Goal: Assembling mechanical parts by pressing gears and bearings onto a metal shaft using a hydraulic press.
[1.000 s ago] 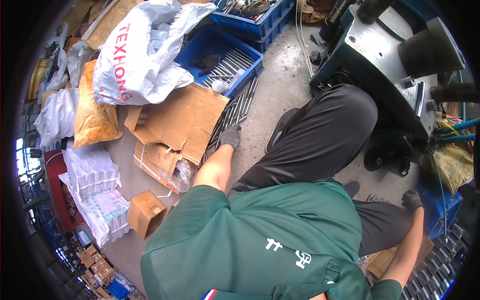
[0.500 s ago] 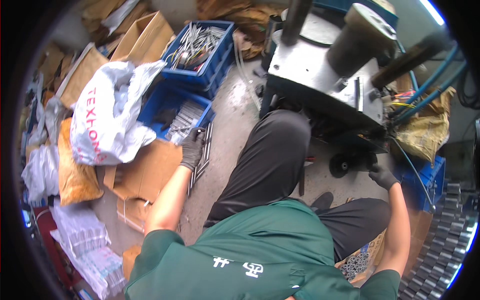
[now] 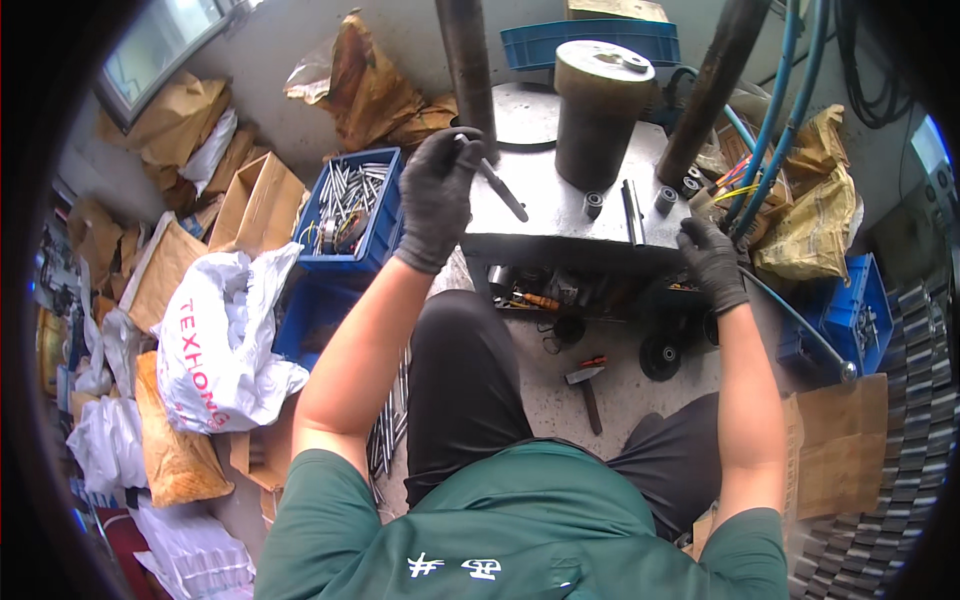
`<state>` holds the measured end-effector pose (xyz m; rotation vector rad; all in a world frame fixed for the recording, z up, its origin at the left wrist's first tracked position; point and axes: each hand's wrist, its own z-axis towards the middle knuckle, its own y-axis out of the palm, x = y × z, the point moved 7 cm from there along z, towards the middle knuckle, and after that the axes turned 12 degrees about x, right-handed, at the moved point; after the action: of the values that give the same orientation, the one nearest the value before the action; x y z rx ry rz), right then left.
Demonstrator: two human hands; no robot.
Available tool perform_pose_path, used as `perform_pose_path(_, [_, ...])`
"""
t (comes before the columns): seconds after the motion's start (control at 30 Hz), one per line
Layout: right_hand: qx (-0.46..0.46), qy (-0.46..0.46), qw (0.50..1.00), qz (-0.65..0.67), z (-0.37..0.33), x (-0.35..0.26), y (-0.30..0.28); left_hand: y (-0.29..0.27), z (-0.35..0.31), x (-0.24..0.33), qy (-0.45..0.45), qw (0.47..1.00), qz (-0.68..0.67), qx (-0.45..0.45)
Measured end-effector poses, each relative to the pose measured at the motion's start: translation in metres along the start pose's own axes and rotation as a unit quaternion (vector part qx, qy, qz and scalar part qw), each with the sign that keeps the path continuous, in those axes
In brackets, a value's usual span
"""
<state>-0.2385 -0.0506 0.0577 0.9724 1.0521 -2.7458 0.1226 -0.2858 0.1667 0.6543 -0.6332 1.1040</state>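
My left hand (image 3: 437,195), in a dark glove, is closed on a thin metal rod (image 3: 505,192) that slants down over the left part of a steel machine table (image 3: 530,220). At the table's right edge is my gloved right hand (image 3: 714,265), fingers curled in; what they hold, if anything, I cannot make out. Between the hands a short metal shaft (image 3: 634,212) lies on the table. Small dark rollers stand beside it, one to its left (image 3: 593,206) and one to its right (image 3: 666,201). Behind them rises a thick dark cylinder (image 3: 600,120).
Two steel columns, left (image 3: 467,75) and right (image 3: 715,90), flank the cylinder. A blue crate (image 3: 390,215) of metal rods stands left, near a white sack (image 3: 225,340). On the floor lie a hammer (image 3: 590,400) and a black wheel (image 3: 660,355). Blue hoses (image 3: 785,120) hang right.
My left hand has come up from the rods in the lower blue crate to above the table, holding a rod. My right hand has risen to the table's right edge. The view has shifted up.
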Motion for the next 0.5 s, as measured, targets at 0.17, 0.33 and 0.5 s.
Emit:
perform_pose_path(0.17, [0.050, -0.041, 0.998, -0.028, 0.011, 0.006, 0.012, 0.055, 0.002, -0.042, 0.016, 0.985, 0.170, 0.020])
perform_pose_path(0.33, [0.066, -0.045, 0.987, -0.139, 0.022, 0.004, 0.027, 0.065, -0.010, -0.067, 0.070, 0.966, 0.246, 0.050])
perform_pose_path(0.5, [0.075, -0.006, 0.985, -0.153, 0.030, 0.018, 0.049, 0.073, -0.053, -0.159, -0.219, 0.960, 0.174, -0.001])
